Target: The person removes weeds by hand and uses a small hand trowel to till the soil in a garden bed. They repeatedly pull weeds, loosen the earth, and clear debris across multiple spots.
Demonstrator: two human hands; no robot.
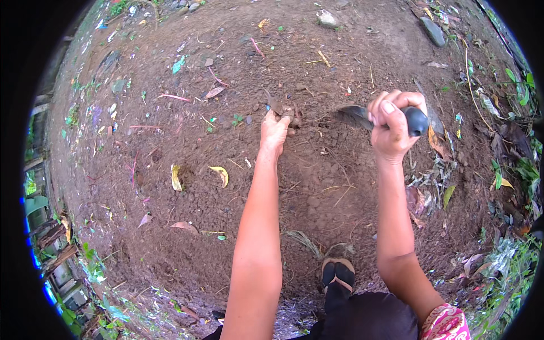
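Note:
My right hand (395, 121) grips the black handle (415, 122) of a hand tool, probably a trowel. Its dark, blurred blade (356, 115) points left, close above the loose soil (323, 146). Left of the blade, my left hand (276, 129) is down at the ground, fingers and thumb closed on a brown, soil-covered clump (293, 115). Whether that clump is root, leaf or plain earth is hard to make out. A brown leaf-like piece (273, 102) sticks up just beyond the fingertips.
Two yellow leaves (220, 175) lie left of my left forearm. Thin roots (340, 187) cross the soil before my sandalled foot (338, 274). A grey stone (432, 32) sits at the far right, a pale rock (327, 19) farther left. Green plants (527, 174) edge the right side.

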